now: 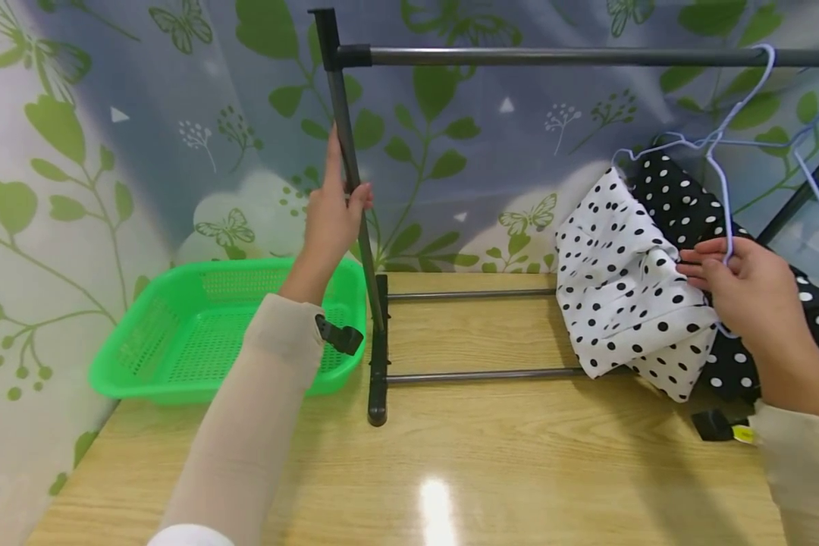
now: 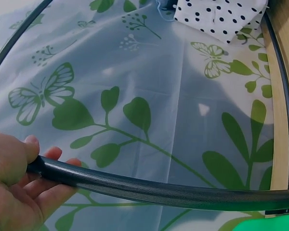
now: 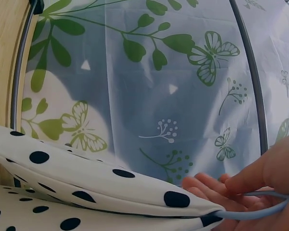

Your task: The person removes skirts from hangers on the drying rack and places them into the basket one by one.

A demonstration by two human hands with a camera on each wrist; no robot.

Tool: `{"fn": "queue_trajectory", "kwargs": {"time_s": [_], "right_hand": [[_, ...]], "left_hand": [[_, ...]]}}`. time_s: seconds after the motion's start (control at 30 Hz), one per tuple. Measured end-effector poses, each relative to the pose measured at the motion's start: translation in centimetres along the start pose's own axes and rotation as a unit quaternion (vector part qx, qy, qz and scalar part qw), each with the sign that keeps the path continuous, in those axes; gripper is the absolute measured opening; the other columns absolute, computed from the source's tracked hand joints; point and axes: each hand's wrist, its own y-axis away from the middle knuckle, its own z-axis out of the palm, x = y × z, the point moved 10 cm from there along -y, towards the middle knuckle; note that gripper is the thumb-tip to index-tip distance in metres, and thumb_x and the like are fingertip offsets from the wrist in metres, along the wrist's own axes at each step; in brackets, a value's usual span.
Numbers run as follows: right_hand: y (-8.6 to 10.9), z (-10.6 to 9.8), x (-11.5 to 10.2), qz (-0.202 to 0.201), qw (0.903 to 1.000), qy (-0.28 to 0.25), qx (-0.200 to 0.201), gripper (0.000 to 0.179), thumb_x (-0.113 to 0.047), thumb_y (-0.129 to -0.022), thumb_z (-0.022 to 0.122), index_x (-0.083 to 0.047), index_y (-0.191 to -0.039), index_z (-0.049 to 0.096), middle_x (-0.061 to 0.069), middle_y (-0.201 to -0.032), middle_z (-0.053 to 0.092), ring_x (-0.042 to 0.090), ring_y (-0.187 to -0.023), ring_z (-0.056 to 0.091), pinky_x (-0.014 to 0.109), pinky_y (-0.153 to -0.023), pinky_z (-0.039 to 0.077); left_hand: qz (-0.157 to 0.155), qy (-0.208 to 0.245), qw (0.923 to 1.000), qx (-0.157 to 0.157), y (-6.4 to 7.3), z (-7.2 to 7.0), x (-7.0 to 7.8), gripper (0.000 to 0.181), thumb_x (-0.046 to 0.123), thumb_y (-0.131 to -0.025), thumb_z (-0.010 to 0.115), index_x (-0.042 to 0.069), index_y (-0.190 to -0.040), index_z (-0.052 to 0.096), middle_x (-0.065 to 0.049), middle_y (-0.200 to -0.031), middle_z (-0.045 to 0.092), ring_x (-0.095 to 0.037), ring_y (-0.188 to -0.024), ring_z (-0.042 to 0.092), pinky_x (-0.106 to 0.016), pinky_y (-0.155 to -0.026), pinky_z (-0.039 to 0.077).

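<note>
My left hand (image 1: 334, 216) grips the left upright of a dark metal clothes rack (image 1: 352, 152), thumb on one side and fingers on the other. In the left wrist view, the fingers pass behind that post (image 2: 135, 186). A light blue hanger (image 1: 723, 189) hooks over the top bar at the right and carries a white garment with black dots (image 1: 628, 280). My right hand (image 1: 757, 292) holds this hanger by its side, between thumb and fingers. The right wrist view shows the hanger wire (image 3: 255, 213) crossing the palm beside the dotted cloth (image 3: 101, 187).
Behind the white garment hangs a black one with white dots (image 1: 682, 193). Another blue hanger (image 1: 808, 167) is at the right edge. A green plastic basket (image 1: 130, 356) stands left of the rack. Low rails (image 1: 478, 375) run above the wooden table (image 1: 519, 470); a leaf-patterned curtain (image 1: 437, 189) is behind.
</note>
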Motion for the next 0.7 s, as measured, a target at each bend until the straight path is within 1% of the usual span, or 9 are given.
{"fn": "queue_trajectory", "kwargs": {"time_s": [0.03,0.07,0.13,0.17,0.2,0.27,0.33,0.5,0.7], "right_hand": [[-0.01,-0.05,0.07,-0.001,1.0,-0.009,0.002,0.032,-0.017,-0.105,0.031,0.004,-0.123,0.047,0.004,-0.112,0.068,-0.024,-0.072,0.052,0.004,-0.068,0.047],[-0.02,-0.1,0.12,-0.002,0.9998,-0.019,0.003,0.028,-0.017,-0.105,0.032,0.001,-0.119,0.048,-0.007,-0.102,0.068,-0.023,-0.073,0.053,0.005,-0.069,0.047],[-0.04,-0.19,0.17,-0.004,0.9991,-0.042,0.005,0.02,-0.016,-0.105,0.033,-0.005,-0.112,0.049,-0.026,-0.087,0.06,-0.02,-0.076,0.057,0.006,-0.07,0.048],[-0.06,-0.23,0.15,-0.006,0.9986,-0.053,0.006,0.017,-0.016,-0.105,0.034,-0.009,-0.109,0.049,-0.032,-0.081,0.055,-0.019,-0.076,0.058,0.006,-0.07,0.048],[-0.07,-0.26,0.11,-0.009,0.998,-0.062,0.007,0.016,-0.016,-0.105,0.035,-0.01,-0.108,0.049,-0.035,-0.079,0.054,-0.018,-0.077,0.058,0.006,-0.071,0.048],[-0.09,-0.28,0.1,-0.011,0.9972,-0.074,0.005,0.015,-0.016,-0.105,0.035,-0.012,-0.106,0.049,-0.035,-0.08,0.055,-0.017,-0.078,0.059,0.006,-0.071,0.048],[-0.07,-0.31,0.06,-0.014,0.9961,-0.086,0.002,0.014,-0.015,-0.105,0.035,-0.011,-0.106,0.049,-0.034,-0.081,0.056,-0.016,-0.078,0.06,0.006,-0.071,0.049],[0.08,-0.45,0.12,-0.018,0.9937,-0.11,-0.006,0.015,-0.011,-0.105,0.034,-0.005,-0.105,0.048,-0.031,-0.083,0.059,-0.013,-0.079,0.062,0.008,-0.072,0.05],[0.07,-0.7,-0.12,-0.029,0.9919,-0.123,-0.005,0.014,-0.012,-0.105,0.035,-0.007,-0.105,0.048,-0.029,-0.084,0.061,-0.011,-0.079,0.064,0.008,-0.072,0.05]], "left_hand": [[-0.001,0.0,1.0,-0.002,0.0,0.05,-0.07,0.08,0.021,-0.101,0.052,0.039,-0.155,-0.005,-0.011,-0.099,0.071,-0.022,-0.085,0.069,-0.035,-0.066,0.048],[-0.001,-0.002,1.0,-0.004,-0.01,0.07,-0.08,0.08,0.021,-0.101,0.052,0.038,-0.155,-0.005,-0.011,-0.099,0.071,-0.022,-0.086,0.069,-0.035,-0.066,0.047],[-0.002,0.0,1.0,-0.005,-0.03,0.06,-0.09,0.08,0.021,-0.101,0.052,0.039,-0.154,-0.006,-0.012,-0.099,0.071,-0.023,-0.086,0.069,-0.036,-0.065,0.047],[-0.003,-0.001,1.0,-0.005,-0.04,0.03,-0.09,0.081,0.021,-0.101,0.052,0.04,-0.154,-0.006,-0.012,-0.099,0.071,-0.022,-0.086,0.069,-0.036,-0.065,0.047],[-0.005,-0.001,1.0,-0.005,-0.04,0.0,-0.1,0.081,0.021,-0.101,0.052,0.041,-0.154,-0.006,-0.012,-0.099,0.071,-0.022,-0.086,0.069,-0.036,-0.065,0.046],[-0.007,-0.001,1.0,-0.005,-0.03,-0.08,-0.04,0.081,0.022,-0.101,0.052,0.042,-0.153,-0.007,-0.011,-0.099,0.071,-0.022,-0.086,0.069,-0.036,-0.066,0.047],[-0.011,0.0,0.9999,-0.007,0.01,-0.08,-0.07,0.082,0.022,-0.101,0.052,0.044,-0.153,-0.007,-0.012,-0.099,0.071,-0.023,-0.085,0.068,-0.036,-0.066,0.046],[-0.015,0.009,0.9997,-0.018,0.15,0.16,-0.21,0.081,0.022,-0.101,0.051,0.047,-0.151,-0.008,-0.011,-0.097,0.07,-0.028,-0.084,0.067,-0.037,-0.066,0.045],[-0.021,0.012,0.9995,-0.022,0.19,0.26,-0.24,0.08,0.021,-0.102,0.05,0.044,-0.153,-0.007,-0.012,-0.099,0.069,-0.024,-0.085,0.067,-0.038,-0.071,0.048]]}}
